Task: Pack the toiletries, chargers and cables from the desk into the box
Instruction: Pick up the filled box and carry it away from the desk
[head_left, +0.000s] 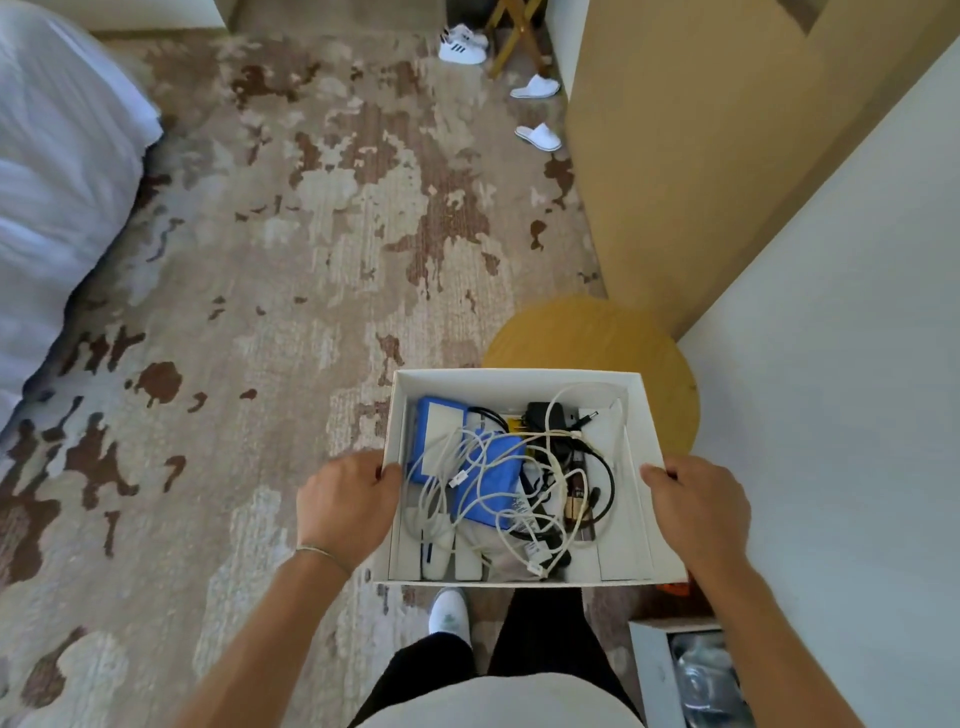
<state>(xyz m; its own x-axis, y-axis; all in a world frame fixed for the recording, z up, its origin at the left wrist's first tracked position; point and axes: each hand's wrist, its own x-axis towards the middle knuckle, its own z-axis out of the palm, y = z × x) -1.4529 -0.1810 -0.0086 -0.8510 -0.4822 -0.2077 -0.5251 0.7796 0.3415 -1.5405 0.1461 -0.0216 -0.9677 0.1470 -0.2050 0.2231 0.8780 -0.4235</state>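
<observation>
I hold a white cardboard box (644, 436) in front of me, above the carpet, in both hands. My left hand (345, 506) grips its left wall and my right hand (698, 512) grips its right wall. Inside lie tangled white cables (467, 473), black cables (605, 483), a black charger (545, 415), blue flat packs (491, 480) and small white tubes (436, 558) along the near wall.
A round yellow stool (587, 338) stands just beyond the box. A white desk surface (831, 389) runs along the right, a bed (57, 182) on the left. Slippers (537, 136) and sneakers (462, 47) lie on the patterned carpet far ahead. An open drawer (691, 675) shows at lower right.
</observation>
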